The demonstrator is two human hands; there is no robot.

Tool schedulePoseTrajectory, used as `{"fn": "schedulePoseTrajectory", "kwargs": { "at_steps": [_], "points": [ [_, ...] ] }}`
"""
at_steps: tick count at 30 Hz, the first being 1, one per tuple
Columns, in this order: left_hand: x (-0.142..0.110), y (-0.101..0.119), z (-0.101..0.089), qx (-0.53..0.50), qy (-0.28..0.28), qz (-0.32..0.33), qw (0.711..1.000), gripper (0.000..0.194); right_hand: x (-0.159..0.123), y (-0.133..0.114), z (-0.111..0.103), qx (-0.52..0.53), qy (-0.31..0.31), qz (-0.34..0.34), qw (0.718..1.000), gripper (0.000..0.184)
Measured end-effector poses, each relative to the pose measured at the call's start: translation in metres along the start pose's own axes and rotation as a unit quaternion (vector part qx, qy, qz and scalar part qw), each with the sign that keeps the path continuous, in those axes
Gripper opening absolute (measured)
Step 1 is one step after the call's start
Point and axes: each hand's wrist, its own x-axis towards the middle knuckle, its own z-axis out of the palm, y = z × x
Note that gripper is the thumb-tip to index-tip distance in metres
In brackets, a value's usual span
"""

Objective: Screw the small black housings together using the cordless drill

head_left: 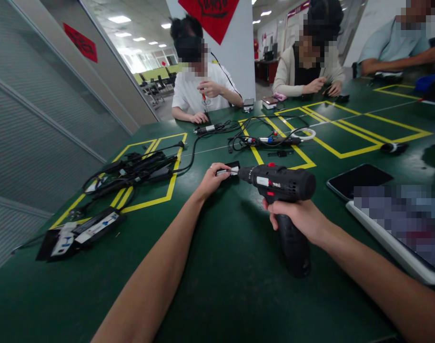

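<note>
My right hand [298,218] is wrapped round the grip of a black cordless drill [280,183], held level above the green table [220,295] with its chuck pointing left. My left hand [213,178] pinches a small black and white part [230,170] right at the drill's tip. The part is tiny and I cannot make out what it is.
A bundle of black cables and adapters [131,172] lies to the left in a yellow-taped box, with flat black packs [82,232] nearer. More cables and tools [270,139] lie beyond. A dark phone [358,179] and white tablet [389,243] sit right. Three people sit across the table.
</note>
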Motion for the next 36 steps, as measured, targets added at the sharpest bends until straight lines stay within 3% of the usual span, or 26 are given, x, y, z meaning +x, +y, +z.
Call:
{"fn": "schedulePoseTrajectory", "kwargs": {
  "at_steps": [36],
  "points": [
    [0.0003,0.0019,-0.0002,-0.039,-0.007,-0.012,0.999,0.024,-0.0028,-0.0018,0.0024,-0.03,0.003,-0.001,1.0,0.006]
  ]
}}
